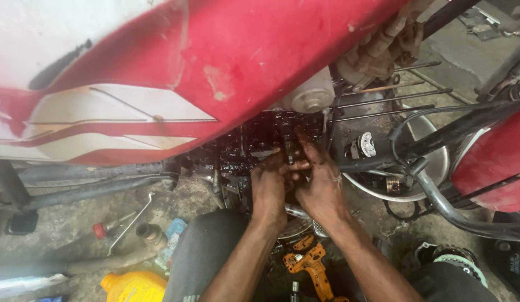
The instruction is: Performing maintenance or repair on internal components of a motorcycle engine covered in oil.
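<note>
A red and white motorcycle fuel tank point(215, 67) fills the top of the view. Below it sits the open, oil-black engine point(254, 146). My left hand point(269, 187) and my right hand point(320, 182) are side by side, both greasy, pressed against the engine's opened side. The fingers of both close around a small dark metal shaft part point(289, 150) that sticks up from the engine. Which hand carries its weight is unclear.
An orange power drill point(311, 267) lies on the floor between my knees. A yellow oil bottle point(134, 286), a red-handled screwdriver point(106, 228) and an exhaust pipe point(114, 258) lie at the left. A metal bowl point(433, 165), wheel spokes and another red motorcycle part point(495, 162) are at the right.
</note>
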